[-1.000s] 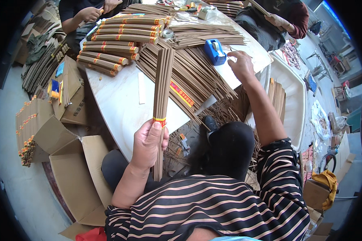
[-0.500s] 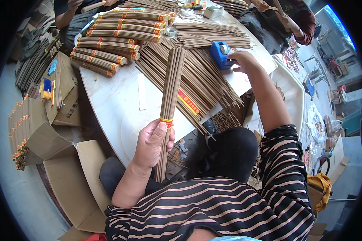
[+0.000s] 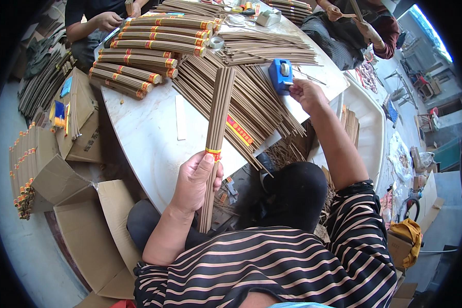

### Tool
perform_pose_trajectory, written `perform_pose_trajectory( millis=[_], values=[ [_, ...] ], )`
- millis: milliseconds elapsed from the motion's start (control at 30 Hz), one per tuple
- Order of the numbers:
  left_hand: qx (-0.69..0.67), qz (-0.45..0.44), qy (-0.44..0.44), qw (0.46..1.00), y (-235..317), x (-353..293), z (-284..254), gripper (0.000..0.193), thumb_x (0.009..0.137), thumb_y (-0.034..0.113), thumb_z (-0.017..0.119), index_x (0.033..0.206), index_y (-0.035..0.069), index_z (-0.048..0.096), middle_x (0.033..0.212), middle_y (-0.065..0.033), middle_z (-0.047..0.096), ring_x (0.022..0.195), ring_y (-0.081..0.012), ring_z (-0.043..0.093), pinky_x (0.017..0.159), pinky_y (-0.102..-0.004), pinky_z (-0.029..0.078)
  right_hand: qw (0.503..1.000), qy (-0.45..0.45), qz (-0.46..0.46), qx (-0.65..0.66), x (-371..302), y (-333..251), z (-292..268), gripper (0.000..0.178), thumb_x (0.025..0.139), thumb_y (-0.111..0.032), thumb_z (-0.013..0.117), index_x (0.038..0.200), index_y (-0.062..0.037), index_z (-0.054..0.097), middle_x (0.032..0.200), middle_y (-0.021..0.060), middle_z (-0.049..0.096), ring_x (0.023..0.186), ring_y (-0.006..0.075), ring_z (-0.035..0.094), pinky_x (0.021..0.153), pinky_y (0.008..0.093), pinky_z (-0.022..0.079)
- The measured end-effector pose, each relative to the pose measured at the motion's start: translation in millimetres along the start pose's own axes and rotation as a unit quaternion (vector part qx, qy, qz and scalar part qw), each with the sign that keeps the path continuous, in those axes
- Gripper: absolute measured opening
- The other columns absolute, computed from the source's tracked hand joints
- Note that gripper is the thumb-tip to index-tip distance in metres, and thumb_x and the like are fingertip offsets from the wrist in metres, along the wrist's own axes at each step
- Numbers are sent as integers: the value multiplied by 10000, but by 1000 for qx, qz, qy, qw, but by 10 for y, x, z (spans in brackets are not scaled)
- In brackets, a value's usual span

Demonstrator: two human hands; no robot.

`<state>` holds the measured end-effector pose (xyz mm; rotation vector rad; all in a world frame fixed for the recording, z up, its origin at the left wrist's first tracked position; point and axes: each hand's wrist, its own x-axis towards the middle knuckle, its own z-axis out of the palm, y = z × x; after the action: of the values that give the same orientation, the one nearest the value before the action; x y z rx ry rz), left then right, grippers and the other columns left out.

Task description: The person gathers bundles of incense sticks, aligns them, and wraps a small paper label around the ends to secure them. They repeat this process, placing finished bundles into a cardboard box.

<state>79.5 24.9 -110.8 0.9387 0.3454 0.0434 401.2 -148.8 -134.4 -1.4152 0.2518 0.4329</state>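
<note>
My left hand (image 3: 194,179) is wrapped round a bundle of brown incense sticks (image 3: 220,110), held upright and slightly tilted. A red and yellow paper band (image 3: 213,153) circles the bundle at my thumb. On the table to the right, a blue tape dispenser (image 3: 281,77) carries a roll of clear tape. My right hand (image 3: 308,95) is at its front edge, thumb and forefinger pinched on the tape end, which barely shows. Loose incense sticks (image 3: 256,97) lie between the hands, with a red printed paper strip (image 3: 239,130) on top of them.
Banded incense bundles (image 3: 159,43) are stacked at the table's far left. A white paper strip (image 3: 180,117) lies on the table (image 3: 143,133). An open cardboard box (image 3: 90,233) stands at lower left, a white tub (image 3: 369,123) at right. Two people work across the table.
My right hand has drawn down a little and its fingers have closed at the dispenser's front edge. The dispenser has turned slightly. My left hand and its bundle have hardly moved.
</note>
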Motion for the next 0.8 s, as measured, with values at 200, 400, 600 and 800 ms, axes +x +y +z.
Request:
perform_pose_trajectory(
  millis=[200, 400, 600, 800],
  values=[
    [7, -2, 0, 1000, -16, -20, 11, 308, 933, 317, 491, 1040, 30, 522, 722, -13, 544, 570, -51, 496, 499, -175, 416, 997, 15, -81, -9, -71, 222, -29, 57, 675, 23, 635, 683, 23, 578, 642, 52, 551, 543, 119, 471, 510, 231, 371],
    [-3, 0, -5, 1000, -21, -19, -2, 299, 935, 305, 491, 1027, 22, 522, 725, -14, 546, 576, -55, 499, 503, -177, 418, 997, 43, -52, -36, -13, 265, -36, 120, 666, -43, 656, 590, -22, 566, 560, 22, 503, 464, 103, 405, 432, 255, 278],
    [15, 1, 1, 1000, -36, -9, -23, 349, 931, 354, 485, 1003, 14, 518, 730, -43, 538, 566, -78, 507, 492, -197, 422, 993, 49, -69, -80, 57, 294, -37, 117, 665, -49, 643, 584, -24, 562, 553, 28, 499, 447, 102, 379, 419, 277, 251],
    [-10, -9, 0, 1000, -19, -21, 2, 283, 938, 297, 486, 993, 21, 519, 723, -20, 543, 573, -60, 499, 502, -184, 424, 987, 38, -59, -147, 229, 266, -109, 86, 712, -63, 641, 681, -2, 589, 646, 63, 548, 576, 149, 496, 541, 276, 403]
  ],
)
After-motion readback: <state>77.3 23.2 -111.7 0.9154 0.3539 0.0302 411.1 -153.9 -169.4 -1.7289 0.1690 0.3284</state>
